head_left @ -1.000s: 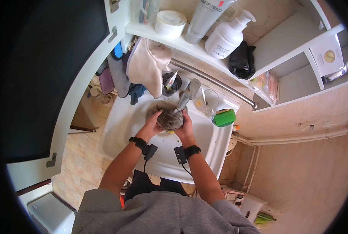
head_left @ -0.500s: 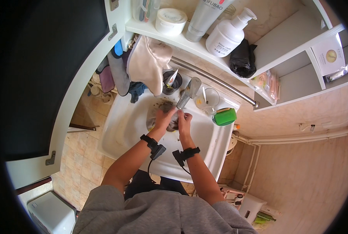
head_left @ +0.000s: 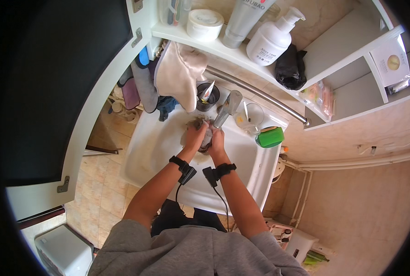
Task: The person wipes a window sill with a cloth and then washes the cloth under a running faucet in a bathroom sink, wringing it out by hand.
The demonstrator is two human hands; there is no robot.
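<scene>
Over the white sink (head_left: pixel 150 156), I grip a wet-looking grey and brown bundle (head_left: pixel 207 137), perhaps a cloth, between both hands. My left hand (head_left: pixel 195 137) is closed on its left side, and my right hand (head_left: pixel 218 139) is closed on its right side. Part of the bundle shows between them; the fingertips are mostly hidden. Just beyond the right hand is the metal faucet (head_left: pixel 228 109), its spout close to the fingers. Brownish bits lie in the basin beside the left hand. Each wrist wears a black strap with a small device and a cable.
Behind the basin stand a dark cup (head_left: pixel 207 97) with a tube and a clear glass mug (head_left: pixel 250 117). A green box (head_left: pixel 270 137) sits on the right rim. Cloths (head_left: pixel 179 76) hang at the left. Above is a white shelf (head_left: pixel 214 43) with a pump bottle (head_left: pixel 270 39).
Both hands have closed in on the bundle, which has gone from spread out against the basin to gathered between them. The view has shifted slightly.
</scene>
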